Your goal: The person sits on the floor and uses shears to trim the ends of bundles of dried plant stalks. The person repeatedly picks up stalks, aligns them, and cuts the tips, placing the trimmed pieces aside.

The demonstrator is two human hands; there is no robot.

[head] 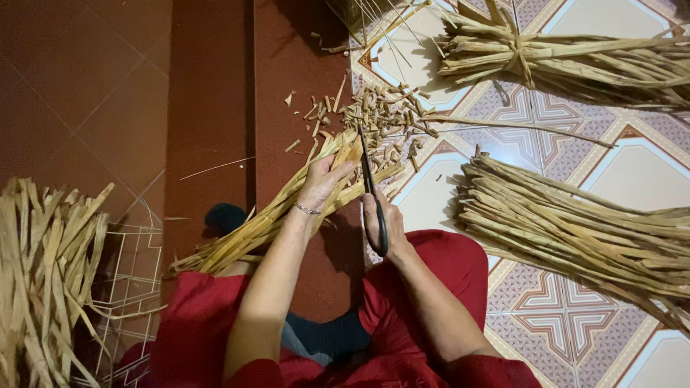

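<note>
**Trimming the strip ends, mid-snip**

The bundle [287, 208] of dried yellow strips lies slantwise across the person's lap, its far end out over the red floor [208, 93] and its near end back by the left knee. The left hand [321, 183] is clenched around it just short of the tip, thumb on top, pinching the strips flat. The right hand [381, 219] has its fingers through the dark handles of the scissors [370, 190] and is grasping them, blades pointing up and away right at the bundle's tip. I can't quite tell if the blades are parted or closed, they're too thin and dark here.

So I'd say this is the cutting step: evening off the ragged ends. The next snip looks like it needs the tips held tight and level so the blades bite through all of them at once, with the left thumb kept clear.

Just past the tip is a pile of offcuts [381, 118]. On the patterned tiles to the right lie a loose bundle [575, 230] and, further off, a tied bundle [568, 57]. At far left, more strips [43, 273] hang over a white wire rack [133, 287].
</note>
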